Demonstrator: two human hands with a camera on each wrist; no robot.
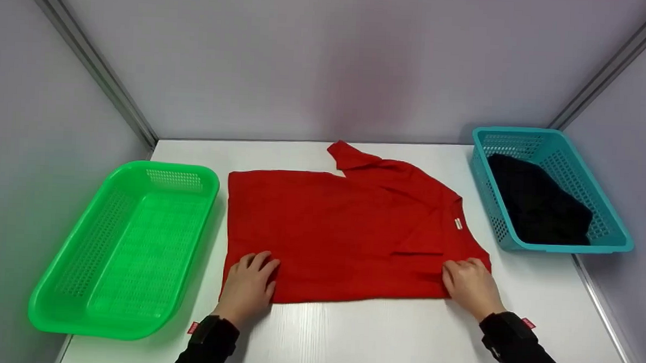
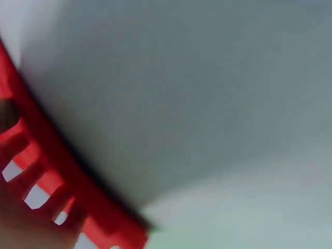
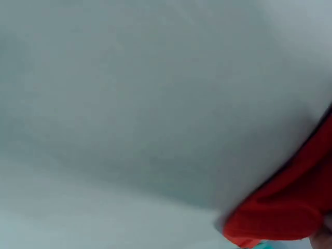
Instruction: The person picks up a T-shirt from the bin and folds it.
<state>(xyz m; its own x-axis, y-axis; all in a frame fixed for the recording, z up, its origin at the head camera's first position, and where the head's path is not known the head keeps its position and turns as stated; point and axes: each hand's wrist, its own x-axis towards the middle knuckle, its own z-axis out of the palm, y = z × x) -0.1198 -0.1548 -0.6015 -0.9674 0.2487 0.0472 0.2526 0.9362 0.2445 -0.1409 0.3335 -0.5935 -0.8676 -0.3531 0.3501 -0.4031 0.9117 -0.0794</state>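
A red short-sleeved shirt (image 1: 321,230) lies partly folded on the white table, its neckline and white label to the right. One sleeve sticks out past the far edge. My left hand (image 1: 249,284) rests with spread fingers on the shirt's near left corner; in the left wrist view its fingers (image 2: 31,174) lie across the red cloth. At the near right corner, my right hand (image 1: 472,286) has bent fingers on the cloth by the shoulder; I cannot tell whether they pinch it. The right wrist view shows the cloth (image 3: 275,218) mostly without the hand.
On the left stands an empty green plastic basket (image 1: 208,184). A blue basket (image 1: 576,249) with a black cloth (image 1: 540,202) in it stands at the back right. Grey-white panels (image 1: 252,58) enclose the table (image 1: 316,339) at the back and both sides.
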